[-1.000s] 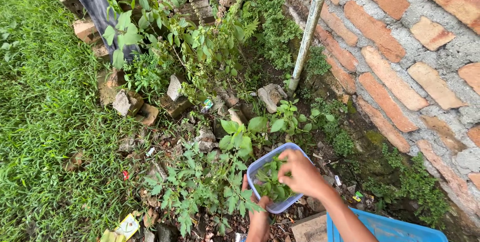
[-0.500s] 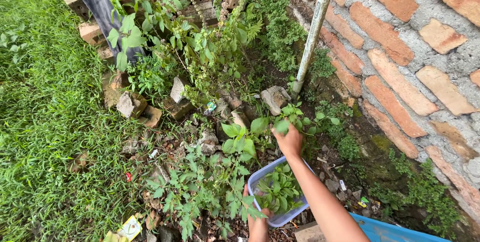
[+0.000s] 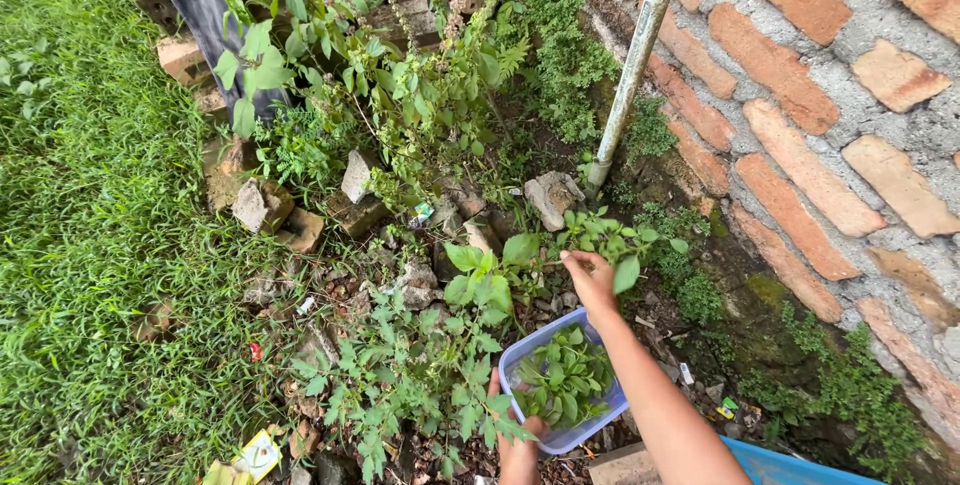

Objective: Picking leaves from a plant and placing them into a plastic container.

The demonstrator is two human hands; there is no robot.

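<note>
My left hand (image 3: pixel 517 443) grips the near rim of a pale blue plastic tub (image 3: pixel 521 357) that holds several picked green leaves (image 3: pixel 562 385). Just beyond the tub, my right hand (image 3: pixel 590 280) reaches forward and pinches a stem of a small leafy plant (image 3: pixel 610 238), with its fingers closed among the leaves. Another broad-leaved plant (image 3: pixel 482 280) grows just left of that hand. Both plants stand in bare soil strewn with stones.
A red brick wall (image 3: pixel 800 95) runs along the right, with a pale pole (image 3: pixel 635 65) leaning on it. Grass (image 3: pixel 90 245) covers the left. Broken bricks (image 3: pixel 262 207) and stones lie among taller herbs (image 3: pixel 400 85). A blue sheet (image 3: pixel 790 465) lies at the bottom right. A person's dark trouser leg (image 3: pixel 200 5) stands at the top left.
My right hand has left the tub, where it was among the leaves, and reached forward to the small plant. The tub stays held in my left hand.
</note>
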